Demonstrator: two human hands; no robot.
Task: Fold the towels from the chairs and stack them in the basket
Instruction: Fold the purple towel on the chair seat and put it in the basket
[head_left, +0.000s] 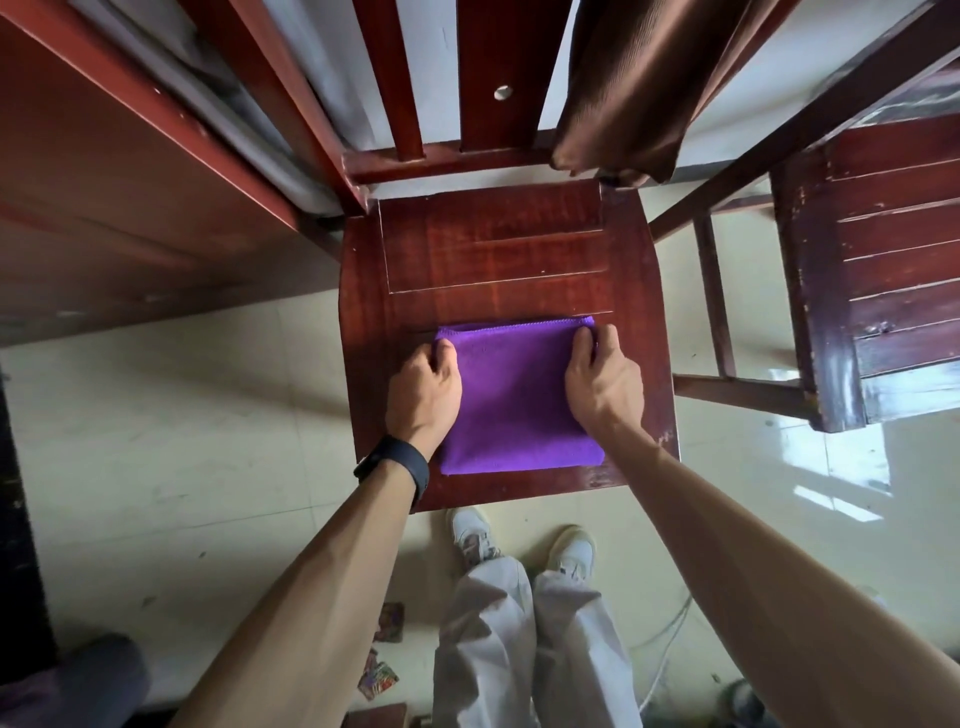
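1. Pale, glossy tiled floor (156, 441); bright patches of reflected light at right.
2. Dark red wooden chair (493, 249), slatted back, centre.
3. Second chair (893, 249), same wood, at right.
4. Red-brown wooden panel (104, 182), left.
5. White wall (441, 78) behind the slats.

No legible text, brands, numbers or signs, printed cards (379, 680) too blurred to read

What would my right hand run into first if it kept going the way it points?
Likely only bare chair seat beyond the purple towel that the right hand grips, then the backrest's lower rail; depth is hard to judge.
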